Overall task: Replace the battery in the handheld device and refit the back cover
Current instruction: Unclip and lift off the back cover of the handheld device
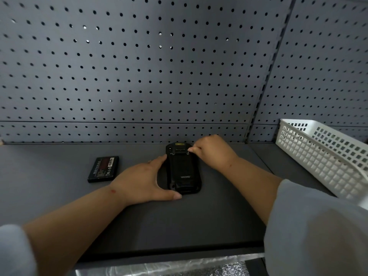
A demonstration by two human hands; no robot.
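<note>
Left hand point(143, 181) braces the handheld device point(182, 169) on the worktop point(59, 196); right hand point(212, 150) pinches its far latch, best turned squarely, 1 spare battery point(104, 169) lying left.

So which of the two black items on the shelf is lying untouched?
The loose battery, flat and label-up, off to the left. The handheld device is braced by the left hand while the right hand pinches near its top.
</note>
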